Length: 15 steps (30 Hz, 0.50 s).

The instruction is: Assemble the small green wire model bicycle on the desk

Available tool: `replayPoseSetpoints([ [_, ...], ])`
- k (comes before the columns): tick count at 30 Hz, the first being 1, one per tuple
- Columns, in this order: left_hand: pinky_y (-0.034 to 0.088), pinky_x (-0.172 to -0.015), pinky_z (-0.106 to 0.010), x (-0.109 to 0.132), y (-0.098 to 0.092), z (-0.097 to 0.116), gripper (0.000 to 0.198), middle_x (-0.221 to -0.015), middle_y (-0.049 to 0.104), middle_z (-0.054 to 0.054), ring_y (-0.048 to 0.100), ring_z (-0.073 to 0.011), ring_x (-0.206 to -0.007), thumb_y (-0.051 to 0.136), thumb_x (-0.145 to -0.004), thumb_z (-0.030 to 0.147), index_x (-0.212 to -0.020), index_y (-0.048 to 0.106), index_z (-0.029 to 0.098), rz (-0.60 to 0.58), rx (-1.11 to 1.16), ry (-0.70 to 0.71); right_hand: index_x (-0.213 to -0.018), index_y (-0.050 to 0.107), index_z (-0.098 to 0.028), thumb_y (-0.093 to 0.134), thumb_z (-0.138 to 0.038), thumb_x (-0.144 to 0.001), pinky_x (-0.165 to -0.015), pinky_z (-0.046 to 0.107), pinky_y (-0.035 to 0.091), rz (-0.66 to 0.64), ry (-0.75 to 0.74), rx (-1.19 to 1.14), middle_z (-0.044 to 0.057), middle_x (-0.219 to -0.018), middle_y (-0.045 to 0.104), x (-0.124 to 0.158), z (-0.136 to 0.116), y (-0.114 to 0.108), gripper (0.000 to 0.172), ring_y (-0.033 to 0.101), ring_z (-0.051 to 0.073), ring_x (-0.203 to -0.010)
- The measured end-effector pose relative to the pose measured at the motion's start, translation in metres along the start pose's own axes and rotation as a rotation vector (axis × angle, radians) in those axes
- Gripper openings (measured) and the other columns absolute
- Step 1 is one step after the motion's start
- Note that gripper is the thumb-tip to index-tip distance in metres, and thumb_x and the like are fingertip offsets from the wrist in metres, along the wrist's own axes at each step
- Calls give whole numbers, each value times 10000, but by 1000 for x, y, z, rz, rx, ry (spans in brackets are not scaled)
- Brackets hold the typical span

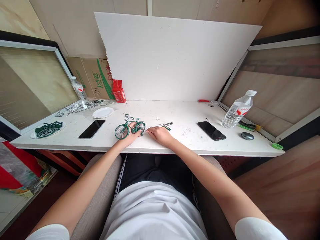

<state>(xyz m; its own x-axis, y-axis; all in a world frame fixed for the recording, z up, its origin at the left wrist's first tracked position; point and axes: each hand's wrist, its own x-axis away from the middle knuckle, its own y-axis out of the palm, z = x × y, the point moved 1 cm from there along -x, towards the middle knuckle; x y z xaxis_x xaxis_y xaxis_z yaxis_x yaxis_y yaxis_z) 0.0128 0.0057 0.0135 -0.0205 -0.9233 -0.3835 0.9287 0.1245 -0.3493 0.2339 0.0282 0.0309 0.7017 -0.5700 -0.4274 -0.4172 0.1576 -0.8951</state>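
A small green model bicycle (pixel 122 132) with black tyres stands upright near the front edge of the white table. My left hand (pixel 129 139) is closed around its middle from behind and below, partly hidden by the frame and wheels. Just right of the rear wheel, my right hand (pixel 160 135) rests low over the table, its fingers bent and pressed together. Whether a small part sits between those fingertips is too small to see. Beyond the right hand lie small green and dark pieces (pixel 168 124).
Two phones, one on the left (pixel 92 129) and one on the right (pixel 211 130), lie on the table (pixel 150 113). A white plate (pixel 102 112), another plate with green parts (pixel 48 129), a red box (pixel 118 91) and a water bottle (pixel 238 110) stand around.
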Motion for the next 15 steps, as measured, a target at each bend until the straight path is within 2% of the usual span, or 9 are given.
replayPoseSetpoints([
  [4, 620, -813, -403, 1, 0, -5, 304, -892, 726, -53, 725, -226, -756, 717, -880, 437, -1034, 615, 196, 1, -24, 23, -996, 747, -165, 405, -394, -1152, -691, 297, 324, -1, 6, 4, 93, -881, 766, 1, 1, 1, 440, 647, 181, -751],
  [8, 634, -773, -399, 1, 0, -10, 341, -986, 738, -76, 747, -226, -745, 740, -873, 448, -1064, 610, 197, 0, 28, 3, -968, 736, -162, 407, -401, -1150, -682, 304, 294, -4, 18, -13, 102, -870, 760, 1, 1, 1, 446, 630, 183, -740],
  [15, 648, -738, -380, 2, 1, -5, 333, -1007, 730, -83, 739, -204, -725, 731, -872, 470, -1008, 598, 195, -9, 60, 27, -919, 739, -144, 431, -400, -1136, -688, 299, 322, -7, 97, -157, 103, -814, 740, 0, 1, 2, 456, 592, 176, -690],
])
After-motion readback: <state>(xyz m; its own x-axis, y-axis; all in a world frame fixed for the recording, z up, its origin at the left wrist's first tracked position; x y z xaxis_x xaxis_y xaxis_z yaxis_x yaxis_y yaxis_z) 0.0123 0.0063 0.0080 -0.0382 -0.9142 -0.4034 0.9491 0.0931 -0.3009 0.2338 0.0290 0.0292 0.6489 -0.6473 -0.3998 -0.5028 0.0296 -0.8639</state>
